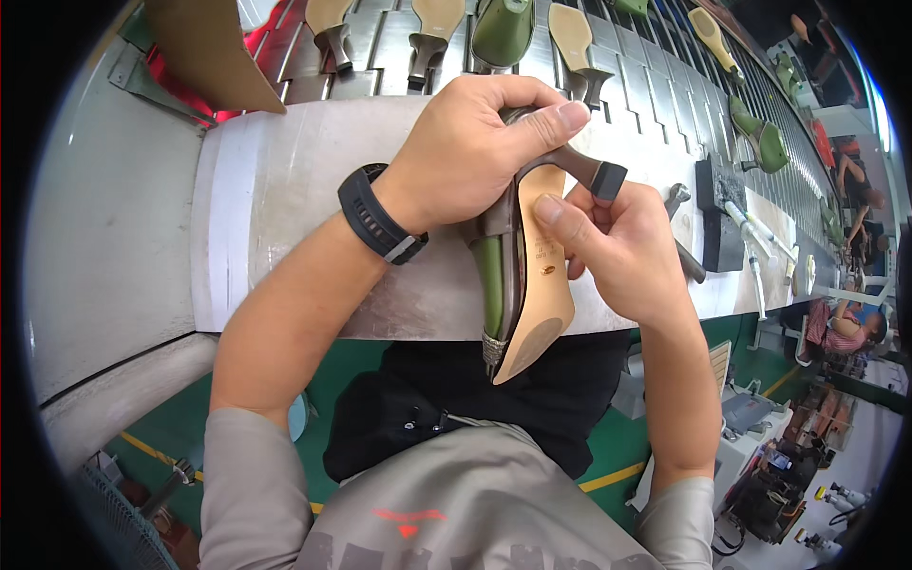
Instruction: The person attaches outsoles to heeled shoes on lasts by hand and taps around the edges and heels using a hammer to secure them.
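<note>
Tan-soled high-heeled shoe on a green last lies sole-up at centre, toe toward six o'clock. Left hand grips its heel end; right hand closed alongside, thumb pressing the smooth sole.

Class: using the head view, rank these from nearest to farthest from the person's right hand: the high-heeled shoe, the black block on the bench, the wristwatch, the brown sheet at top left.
1. High-heeled shoe, held in the right hand.
2. Black block, just right.
3. Wristwatch, left, on the other wrist.
4. Brown sheet, far top left.

bench left: open | right: hammer, dark block crowd | beyond: conveyor shoes
</note>
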Available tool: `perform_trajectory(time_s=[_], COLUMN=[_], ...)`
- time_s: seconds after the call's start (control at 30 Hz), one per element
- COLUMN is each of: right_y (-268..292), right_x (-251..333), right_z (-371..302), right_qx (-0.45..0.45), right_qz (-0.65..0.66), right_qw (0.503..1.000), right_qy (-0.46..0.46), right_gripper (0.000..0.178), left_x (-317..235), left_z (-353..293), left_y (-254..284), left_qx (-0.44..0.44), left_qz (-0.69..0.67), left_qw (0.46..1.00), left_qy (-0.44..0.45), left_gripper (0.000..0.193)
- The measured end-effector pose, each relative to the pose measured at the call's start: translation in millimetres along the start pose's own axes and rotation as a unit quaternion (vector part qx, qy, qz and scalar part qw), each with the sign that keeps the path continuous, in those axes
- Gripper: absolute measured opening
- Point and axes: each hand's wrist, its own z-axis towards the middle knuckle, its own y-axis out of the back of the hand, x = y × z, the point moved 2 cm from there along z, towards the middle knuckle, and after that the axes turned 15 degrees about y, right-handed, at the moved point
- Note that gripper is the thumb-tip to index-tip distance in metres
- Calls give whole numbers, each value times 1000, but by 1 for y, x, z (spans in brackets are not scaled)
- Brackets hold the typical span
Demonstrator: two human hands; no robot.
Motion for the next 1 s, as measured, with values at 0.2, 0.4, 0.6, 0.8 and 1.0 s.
perform_trajectory(time_s=[0.2,0.4,0.6,0.8,1.0], right_y=[-5,-13,-2,1,-4], right_x=[17,10,11,19,21], right_z=[13,6,4,5,7], right_qx=[33,-34,70,114,93], right_qz=[-44,-133,-51,-89,-88], right_qw=[998,987,996,989,992], right_qy=[12,84,1,14,8], right_gripper=[43,45,49,44,41], left_x=[19,14,19,18,18], left_z=[3,2,2,1,0], left_y=[-1,-5,-3,-4,-6], left_qx=[9,-36,-50,-85,-95], left_qz=[-23,19,21,34,17], left_qw=[999,998,998,994,994], left_qy=[-48,-48,-30,-55,-53], left_gripper=[62,58,57,57,57])
